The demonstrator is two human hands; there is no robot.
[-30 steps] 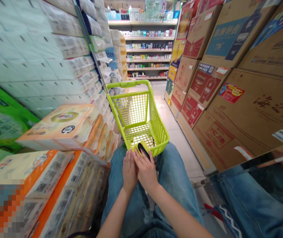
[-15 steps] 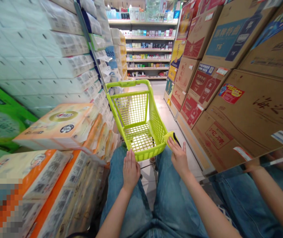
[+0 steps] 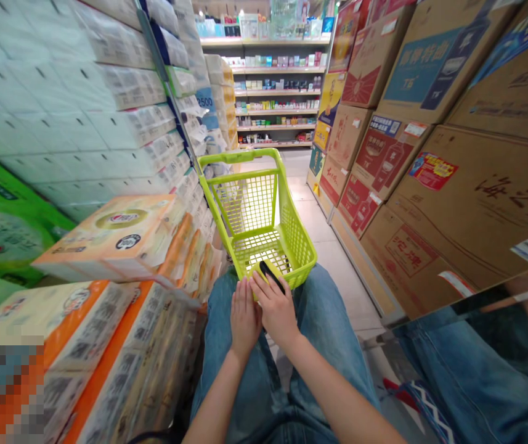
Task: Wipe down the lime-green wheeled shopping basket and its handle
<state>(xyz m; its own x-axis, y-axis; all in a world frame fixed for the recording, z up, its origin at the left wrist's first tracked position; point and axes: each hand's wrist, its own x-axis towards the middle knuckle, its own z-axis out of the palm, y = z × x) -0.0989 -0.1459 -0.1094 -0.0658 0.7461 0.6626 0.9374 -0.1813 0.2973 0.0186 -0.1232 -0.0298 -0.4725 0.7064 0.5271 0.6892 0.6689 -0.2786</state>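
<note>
A lime-green plastic shopping basket (image 3: pixel 301 246) with mesh walls sits tilted before my knees, its raised handle toward the far end. My left hand (image 3: pixel 245 317) lies at the near left corner, fingers straight and side by side, fingertips touching the rim; its thumb is mostly hidden. Beside it, almost touching, my right hand (image 3: pixel 278 311) presses a yellow cleaning pad with a black band (image 3: pixel 272 277) against the near rim. Most of the pad is covered by the fingers, so its exact kind is unclear.
Tissue packs (image 3: pixel 106 222) are stacked close on the left. Large cardboard cartons (image 3: pixel 485 185) rise on the right, above a low ledge. A tiled aisle (image 3: pixel 319 222) leads to shelves (image 3: pixel 277 111) of small goods. A reflective panel (image 3: pixel 467 345) stands at my lower right.
My right hand has moved left with the yellow pad, from the basket's near right corner to the near rim beside my left hand. The left hand and basket have hardly moved.
</note>
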